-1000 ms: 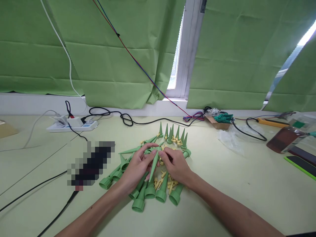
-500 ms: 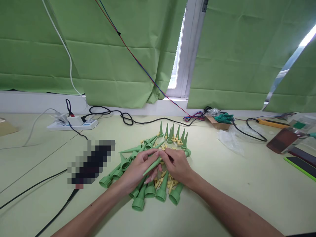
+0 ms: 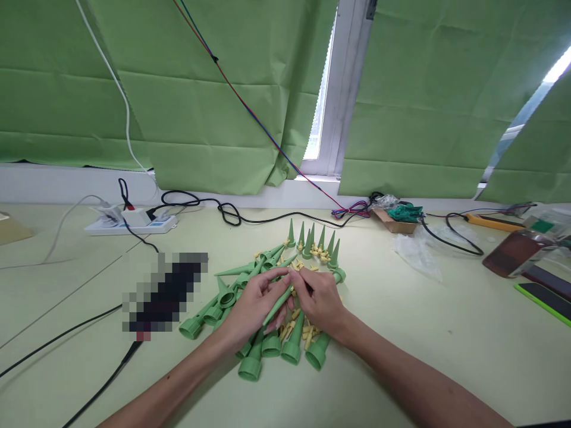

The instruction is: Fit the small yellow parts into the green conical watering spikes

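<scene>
My left hand point(image 3: 254, 301) is closed around a green plastic watering spike point(image 3: 277, 307), whose pointed end slants down toward me. Against it, my right hand point(image 3: 323, 298) has its thumb and fingers pressed together at the spike's upper end. That end is hidden by the fingers, and whether a small yellow part is pinched there I cannot tell. Below and left of the hands lie several green spikes point(image 3: 250, 364) with wide round sockets. Small yellow plastic valves point(image 3: 308, 336) are heaped under my right hand. Beyond the hands, several spikes point(image 3: 333, 254) stand upright, yellow pieces beside them.
A white power strip point(image 3: 154, 226) sits at the back left, and a blurred-out dark object point(image 3: 167, 297) lies with its cable at left. Along the wall runs a black cable point(image 3: 276, 217). A small cardboard box point(image 3: 395, 224), plastic bag point(image 3: 417, 255) and reddish bottle point(image 3: 513, 254) are at right.
The held spike has turned slightly, its tip now pointing more steeply down and a little to the right. Both hands have shifted only slightly, still together.
</scene>
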A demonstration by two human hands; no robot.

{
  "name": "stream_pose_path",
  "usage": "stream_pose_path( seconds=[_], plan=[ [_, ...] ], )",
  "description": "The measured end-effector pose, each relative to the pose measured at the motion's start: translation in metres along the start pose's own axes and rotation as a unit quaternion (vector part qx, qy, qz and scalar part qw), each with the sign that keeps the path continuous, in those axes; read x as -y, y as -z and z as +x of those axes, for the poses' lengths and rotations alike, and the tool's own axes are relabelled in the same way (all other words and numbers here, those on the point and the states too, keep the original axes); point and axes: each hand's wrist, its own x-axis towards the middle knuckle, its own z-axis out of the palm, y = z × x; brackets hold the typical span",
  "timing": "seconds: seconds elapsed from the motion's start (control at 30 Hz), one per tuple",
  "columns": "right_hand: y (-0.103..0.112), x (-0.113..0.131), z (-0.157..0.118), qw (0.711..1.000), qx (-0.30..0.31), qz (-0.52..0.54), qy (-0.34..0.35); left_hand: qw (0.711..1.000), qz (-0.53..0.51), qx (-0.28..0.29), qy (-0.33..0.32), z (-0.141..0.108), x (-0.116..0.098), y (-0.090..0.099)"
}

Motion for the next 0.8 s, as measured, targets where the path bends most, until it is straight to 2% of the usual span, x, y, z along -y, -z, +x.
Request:
stream_pose_path(
  seconds=[0.33, 0.8],
  plan=[
    [-0.0023, 0.0002, -0.0018, 0.999, 0.012, 0.022, -0.025, 0.999, 0.027, -0.011, -0.022, 0.0014, 0.0023, -0.0025],
    [-0.0017, -0.0005, -0.0006, 1.0, 0.016, 0.019, -0.016, 0.999, 0.023, -0.024, -0.008, 0.0025, 0.0054, -0.0024]
  ],
)
